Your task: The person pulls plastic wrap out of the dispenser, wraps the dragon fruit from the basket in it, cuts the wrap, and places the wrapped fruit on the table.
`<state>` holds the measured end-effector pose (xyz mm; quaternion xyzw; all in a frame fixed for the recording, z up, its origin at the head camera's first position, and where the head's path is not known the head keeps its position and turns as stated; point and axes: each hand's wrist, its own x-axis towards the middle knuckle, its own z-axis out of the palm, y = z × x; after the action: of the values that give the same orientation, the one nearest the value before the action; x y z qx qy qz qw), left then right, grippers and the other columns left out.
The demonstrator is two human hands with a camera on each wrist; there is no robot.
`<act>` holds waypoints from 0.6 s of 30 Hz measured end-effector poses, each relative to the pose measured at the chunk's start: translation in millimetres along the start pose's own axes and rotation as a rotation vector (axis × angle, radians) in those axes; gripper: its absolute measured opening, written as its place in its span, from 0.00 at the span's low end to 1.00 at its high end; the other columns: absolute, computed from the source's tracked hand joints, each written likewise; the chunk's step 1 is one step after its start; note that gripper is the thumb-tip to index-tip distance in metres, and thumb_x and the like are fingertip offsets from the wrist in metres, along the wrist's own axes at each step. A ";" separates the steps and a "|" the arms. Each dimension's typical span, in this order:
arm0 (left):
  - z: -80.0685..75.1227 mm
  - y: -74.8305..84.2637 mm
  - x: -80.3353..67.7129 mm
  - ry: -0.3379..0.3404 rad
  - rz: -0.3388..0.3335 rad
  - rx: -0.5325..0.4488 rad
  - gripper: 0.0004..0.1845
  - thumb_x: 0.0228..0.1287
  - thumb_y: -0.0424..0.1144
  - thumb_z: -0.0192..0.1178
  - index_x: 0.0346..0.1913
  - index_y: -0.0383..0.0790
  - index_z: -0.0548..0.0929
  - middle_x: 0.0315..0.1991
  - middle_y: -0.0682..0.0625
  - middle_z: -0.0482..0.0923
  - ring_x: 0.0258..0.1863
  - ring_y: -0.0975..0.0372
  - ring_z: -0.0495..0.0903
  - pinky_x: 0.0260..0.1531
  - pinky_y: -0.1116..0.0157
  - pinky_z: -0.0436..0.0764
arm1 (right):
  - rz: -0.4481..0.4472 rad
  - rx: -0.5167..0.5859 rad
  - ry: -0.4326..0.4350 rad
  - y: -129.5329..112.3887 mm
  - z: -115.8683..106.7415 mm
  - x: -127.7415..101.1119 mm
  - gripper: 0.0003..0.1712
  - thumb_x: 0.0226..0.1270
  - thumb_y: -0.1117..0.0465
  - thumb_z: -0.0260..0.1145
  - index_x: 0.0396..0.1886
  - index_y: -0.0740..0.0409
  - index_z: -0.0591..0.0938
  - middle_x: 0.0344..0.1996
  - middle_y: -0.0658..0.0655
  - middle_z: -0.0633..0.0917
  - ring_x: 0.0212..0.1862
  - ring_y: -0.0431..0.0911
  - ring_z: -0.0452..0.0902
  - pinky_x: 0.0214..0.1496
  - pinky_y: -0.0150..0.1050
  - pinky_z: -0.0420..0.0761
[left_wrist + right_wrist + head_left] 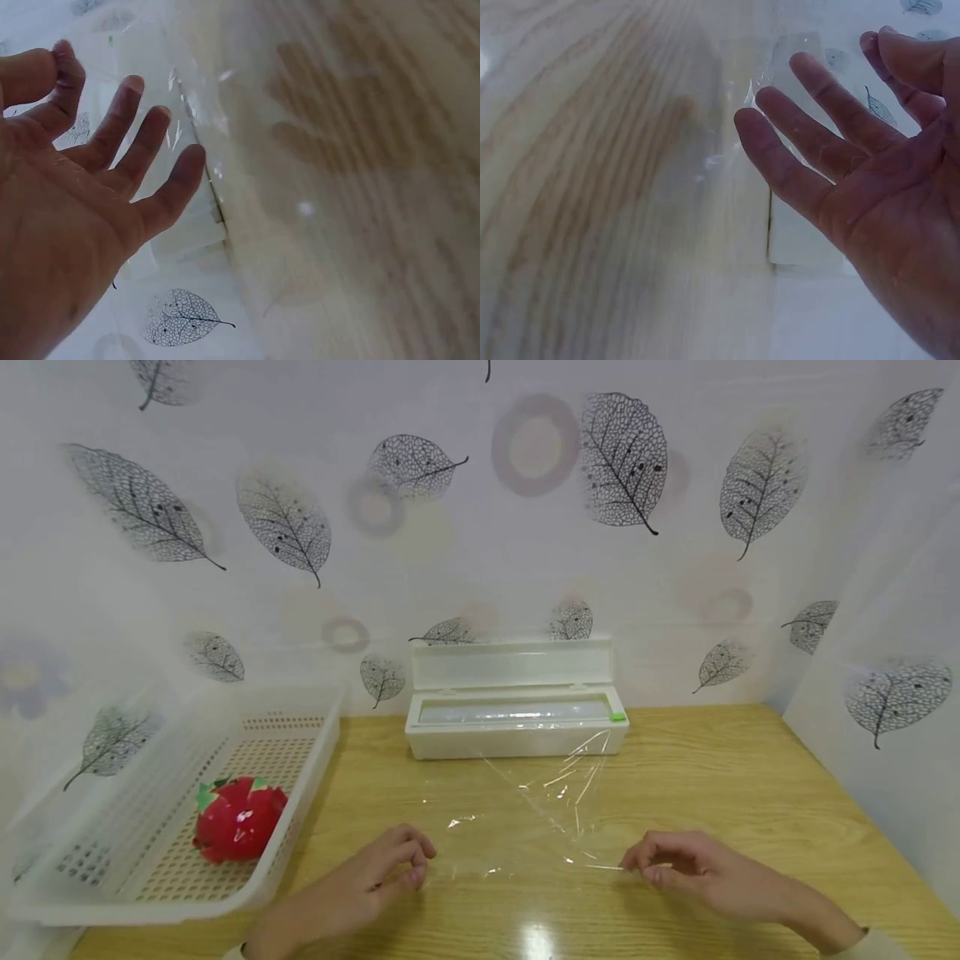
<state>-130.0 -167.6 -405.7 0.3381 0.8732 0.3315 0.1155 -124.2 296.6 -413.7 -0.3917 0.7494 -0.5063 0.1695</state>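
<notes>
A clear sheet of plastic wrap [517, 818] stretches from the white wrap dispenser box [517, 743] toward me, creased and glinting at its right side. My left hand [367, 877] pinches its near left corner between thumb and index finger. At the near right corner, my right hand [705, 872] pinches the film the same way. In both wrist views the other fingers are spread out, with the left fingers [180, 184] and right fingers [780, 157] beside the film. The box lid [513, 666] stands raised, and a roll [517, 710] shows inside.
At the left stands a white perforated basket [300, 802] holding a shiny red fruit-like thing [238, 822] with green tips. A green piece [617, 717] sits at the box's right end. Behind the wooden table [712, 777] hangs a leaf-printed curtain [480, 552].
</notes>
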 end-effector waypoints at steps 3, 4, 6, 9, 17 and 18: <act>6.9 -1.1 -2.5 -0.026 0.017 0.041 0.10 0.82 0.50 0.47 0.42 0.57 0.78 0.55 0.61 0.74 0.55 0.69 0.73 0.58 0.63 0.79 | 0.040 -0.024 -0.048 1.1 4.5 -1.4 0.10 0.79 0.69 0.53 0.48 0.55 0.80 0.55 0.60 0.85 0.58 0.42 0.81 0.54 0.32 0.82; 9.1 -1.3 -3.3 -0.028 0.033 0.061 0.10 0.82 0.50 0.48 0.41 0.57 0.78 0.55 0.61 0.74 0.54 0.69 0.73 0.56 0.63 0.79 | 0.048 -0.035 -0.061 1.4 6.0 -1.9 0.10 0.79 0.68 0.54 0.47 0.54 0.80 0.55 0.59 0.86 0.58 0.41 0.81 0.54 0.32 0.82; 12.9 -1.8 -4.7 -0.023 0.068 0.099 0.08 0.80 0.48 0.50 0.40 0.58 0.78 0.53 0.61 0.74 0.53 0.70 0.73 0.54 0.64 0.80 | 0.054 -0.090 -0.076 1.8 8.8 -3.3 0.08 0.79 0.66 0.56 0.45 0.51 0.80 0.55 0.56 0.86 0.59 0.41 0.81 0.54 0.33 0.82; 17.2 -2.3 -6.1 0.006 0.102 0.204 0.08 0.79 0.48 0.53 0.37 0.60 0.78 0.52 0.62 0.74 0.51 0.69 0.74 0.50 0.63 0.78 | 0.068 -0.190 -0.070 2.0 12.0 -5.1 0.07 0.78 0.63 0.59 0.42 0.45 0.81 0.55 0.51 0.86 0.59 0.39 0.80 0.53 0.35 0.83; 19.8 0.4 -5.6 -0.041 -0.001 0.349 0.11 0.77 0.55 0.53 0.34 0.64 0.80 0.55 0.62 0.73 0.54 0.66 0.76 0.52 0.56 0.75 | -0.009 -0.429 -0.033 4.3 22.1 -0.1 0.11 0.78 0.58 0.60 0.37 0.40 0.87 0.48 0.43 0.84 0.50 0.33 0.79 0.47 0.31 0.82; 19.6 1.1 -5.1 -0.052 -0.004 0.358 0.11 0.77 0.55 0.54 0.33 0.64 0.80 0.56 0.61 0.73 0.54 0.65 0.76 0.52 0.55 0.75 | -0.024 -0.456 -0.021 4.5 23.6 1.1 0.12 0.78 0.58 0.61 0.36 0.40 0.87 0.47 0.42 0.84 0.48 0.32 0.79 0.46 0.31 0.82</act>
<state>-117.3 -160.6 -419.9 0.3597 0.9157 0.1617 0.0768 -111.5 281.8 -427.7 -0.4339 0.8379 -0.3217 0.0784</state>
